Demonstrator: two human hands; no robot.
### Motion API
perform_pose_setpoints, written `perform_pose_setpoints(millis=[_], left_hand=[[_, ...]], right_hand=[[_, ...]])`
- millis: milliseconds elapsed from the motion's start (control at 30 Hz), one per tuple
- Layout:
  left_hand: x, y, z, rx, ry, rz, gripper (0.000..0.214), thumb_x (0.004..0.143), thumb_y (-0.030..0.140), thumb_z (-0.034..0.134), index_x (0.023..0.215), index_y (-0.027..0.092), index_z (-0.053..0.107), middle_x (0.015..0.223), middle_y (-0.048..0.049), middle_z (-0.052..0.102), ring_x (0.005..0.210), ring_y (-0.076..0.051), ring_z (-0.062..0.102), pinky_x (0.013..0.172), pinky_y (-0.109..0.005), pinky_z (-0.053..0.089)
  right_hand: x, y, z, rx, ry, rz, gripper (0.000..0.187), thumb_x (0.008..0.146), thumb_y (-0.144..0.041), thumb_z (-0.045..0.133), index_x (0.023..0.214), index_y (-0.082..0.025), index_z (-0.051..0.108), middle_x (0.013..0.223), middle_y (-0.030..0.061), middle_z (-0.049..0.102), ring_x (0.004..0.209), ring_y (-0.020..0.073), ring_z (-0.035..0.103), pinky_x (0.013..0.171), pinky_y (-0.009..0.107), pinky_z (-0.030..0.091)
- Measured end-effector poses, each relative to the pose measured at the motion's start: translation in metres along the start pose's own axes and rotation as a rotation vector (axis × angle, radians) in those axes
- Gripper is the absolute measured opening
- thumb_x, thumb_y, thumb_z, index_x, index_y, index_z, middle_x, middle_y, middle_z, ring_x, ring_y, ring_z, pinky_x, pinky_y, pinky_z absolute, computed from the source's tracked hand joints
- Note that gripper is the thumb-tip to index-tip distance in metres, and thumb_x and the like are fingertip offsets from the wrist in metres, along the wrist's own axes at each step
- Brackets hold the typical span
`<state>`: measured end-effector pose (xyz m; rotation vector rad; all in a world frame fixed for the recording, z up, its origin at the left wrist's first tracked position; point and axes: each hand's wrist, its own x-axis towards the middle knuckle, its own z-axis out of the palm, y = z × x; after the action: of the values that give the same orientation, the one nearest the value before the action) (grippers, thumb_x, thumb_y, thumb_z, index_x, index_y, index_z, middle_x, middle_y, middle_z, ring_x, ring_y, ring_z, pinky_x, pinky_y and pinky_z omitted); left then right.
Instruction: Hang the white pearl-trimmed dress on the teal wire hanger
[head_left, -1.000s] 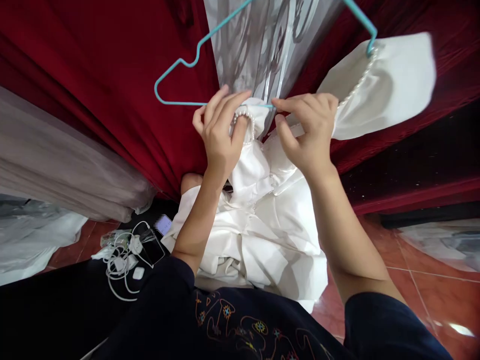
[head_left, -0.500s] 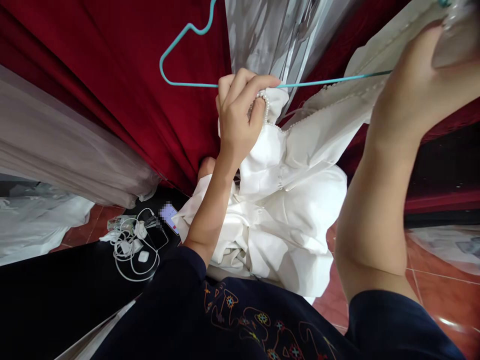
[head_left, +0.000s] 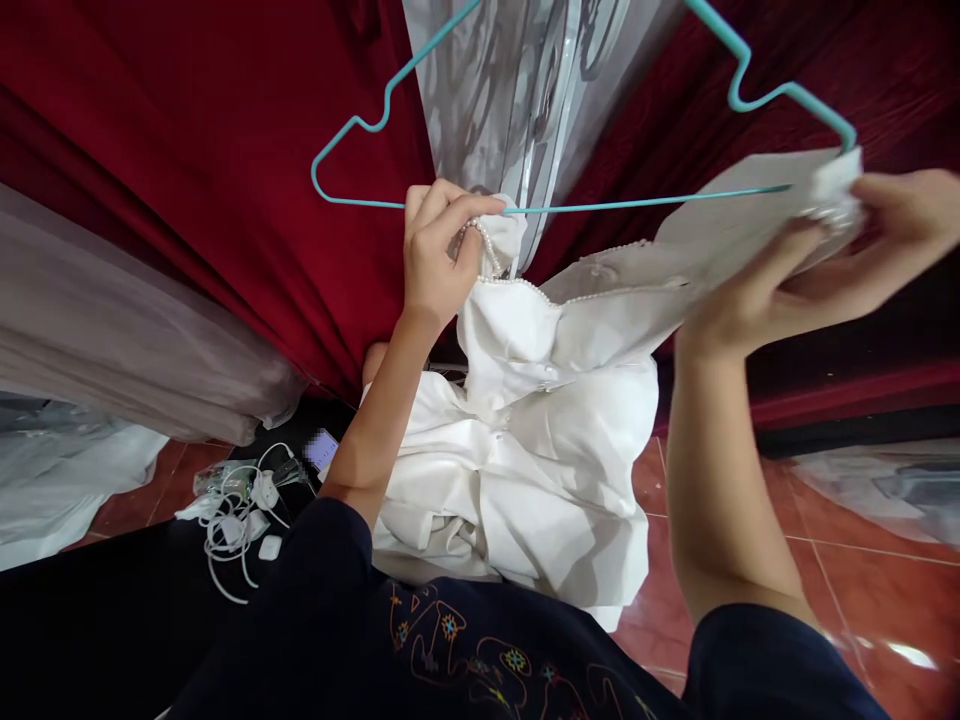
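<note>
Fingers (head_left: 450, 205) of left hand (head_left: 433, 270) and right hand (head_left: 814, 275) clamped on glossy white dress (head_left: 540, 440), pearl-edged neckline (head_left: 525, 285), teal hanger (head_left: 600, 205)

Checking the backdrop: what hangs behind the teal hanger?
A red velvet curtain and clear plastic sheeting; the white dress, left hand and right hand cover parts of them.

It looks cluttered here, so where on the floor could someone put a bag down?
Bare red tile lies right of the white dress, bordered by the plastic sheet beyond it. The black cloth below the cables also looks free. Left of the dress it is crowded: cables and a phone lie together there.
</note>
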<state>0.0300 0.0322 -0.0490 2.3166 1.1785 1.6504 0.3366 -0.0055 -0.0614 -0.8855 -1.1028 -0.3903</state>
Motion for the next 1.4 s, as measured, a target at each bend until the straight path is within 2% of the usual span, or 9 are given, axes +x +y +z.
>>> perform_pose_setpoints(millis=[100, 233, 400, 500, 633, 733, 867, 1000, 1400], left_hand=[[0.000, 0.002, 0.003, 0.004, -0.002, -0.027, 0.028, 0.112, 0.034, 0.049, 0.112, 0.030, 0.076, 0.108, -0.0082, 0.067, 0.127, -0.032, 0.060, 0.113, -0.051, 0.049], [0.001, 0.007, 0.001, 0.002, -0.019, -0.051, 0.028, 0.111, 0.026, 0.049, 0.114, 0.029, 0.077, 0.112, -0.0070, 0.070, 0.127, -0.030, 0.061, 0.114, -0.050, 0.049], [-0.011, 0.021, -0.014, -0.036, -0.043, -0.007, 0.030, 0.107, 0.015, 0.049, 0.118, 0.029, 0.072, 0.127, -0.0036, 0.070, 0.132, -0.025, 0.059, 0.116, -0.050, 0.049], [-0.026, 0.013, -0.025, -0.012, 0.207, -0.092, 0.025, 0.103, 0.009, 0.052, 0.120, 0.024, 0.065, 0.133, -0.0076, 0.063, 0.133, -0.024, 0.056, 0.110, -0.049, 0.049], [-0.026, -0.027, -0.046, -0.004, 0.697, -0.249, 0.028, 0.093, -0.007, 0.047, 0.101, 0.019, 0.052, 0.102, -0.0038, 0.056, 0.102, -0.017, 0.063, 0.092, -0.034, 0.053], [0.000, -0.051, -0.069, -0.050, 0.807, -0.345, 0.043, 0.080, -0.023, 0.042, 0.092, 0.018, 0.047, 0.094, 0.0003, 0.051, 0.088, -0.011, 0.058, 0.087, -0.025, 0.051], [0.057, -0.046, -0.099, -0.065, 0.716, -0.243, 0.052, 0.076, -0.034, 0.042, 0.087, 0.016, 0.051, 0.088, 0.0016, 0.051, 0.082, -0.009, 0.054, 0.083, -0.023, 0.050], [0.099, -0.024, -0.115, 0.048, 0.390, -0.127, 0.059, 0.073, -0.040, 0.043, 0.084, 0.017, 0.056, 0.085, 0.0029, 0.056, 0.083, -0.010, 0.058, 0.083, -0.024, 0.053], [0.094, -0.037, -0.134, 0.015, 0.374, -0.145, 0.064, 0.070, -0.041, 0.038, 0.086, 0.015, 0.065, 0.085, 0.0046, 0.067, 0.086, -0.010, 0.065, 0.084, -0.027, 0.062]], right_hand=[[-0.019, -0.035, 0.022, 0.136, -0.129, -0.327, 0.028, 0.106, -0.039, 0.055, 0.126, -0.028, 0.071, 0.117, 0.0032, 0.068, 0.114, 0.0239, 0.066, 0.098, 0.051, 0.053], [-0.023, -0.058, 0.050, 0.183, -0.519, -0.079, 0.031, 0.109, -0.045, 0.049, 0.124, -0.029, 0.071, 0.120, 0.0074, 0.071, 0.117, 0.0255, 0.067, 0.107, 0.053, 0.052], [-0.021, -0.054, 0.055, 0.236, -0.513, 0.144, 0.032, 0.104, -0.056, 0.058, 0.096, -0.028, 0.071, 0.098, 0.0098, 0.065, 0.104, 0.0276, 0.063, 0.103, 0.054, 0.049], [-0.021, -0.054, 0.050, 0.227, -0.527, 0.152, 0.031, 0.103, -0.057, 0.057, 0.099, -0.029, 0.070, 0.101, 0.0107, 0.065, 0.108, 0.0301, 0.062, 0.103, 0.056, 0.048], [-0.022, -0.060, 0.048, 0.181, -0.514, 0.126, 0.033, 0.104, -0.057, 0.055, 0.099, -0.028, 0.070, 0.100, 0.0105, 0.066, 0.106, 0.0286, 0.064, 0.101, 0.056, 0.052], [-0.023, -0.062, 0.050, 0.098, -0.511, 0.112, 0.036, 0.105, -0.059, 0.052, 0.097, -0.027, 0.069, 0.099, 0.0091, 0.067, 0.106, 0.0282, 0.066, 0.097, 0.055, 0.056], [-0.024, -0.062, 0.053, 0.088, -0.467, 0.096, 0.039, 0.105, -0.058, 0.052, 0.094, -0.025, 0.068, 0.095, 0.0077, 0.066, 0.103, 0.0274, 0.068, 0.094, 0.053, 0.058], [-0.028, -0.063, 0.054, 0.099, -0.469, 0.110, 0.037, 0.105, -0.056, 0.053, 0.094, -0.025, 0.068, 0.096, 0.0080, 0.067, 0.103, 0.0268, 0.068, 0.097, 0.054, 0.059], [-0.027, -0.060, 0.058, 0.137, -0.445, 0.132, 0.035, 0.102, -0.056, 0.057, 0.092, -0.026, 0.071, 0.093, 0.0066, 0.068, 0.099, 0.0260, 0.069, 0.097, 0.054, 0.060]])
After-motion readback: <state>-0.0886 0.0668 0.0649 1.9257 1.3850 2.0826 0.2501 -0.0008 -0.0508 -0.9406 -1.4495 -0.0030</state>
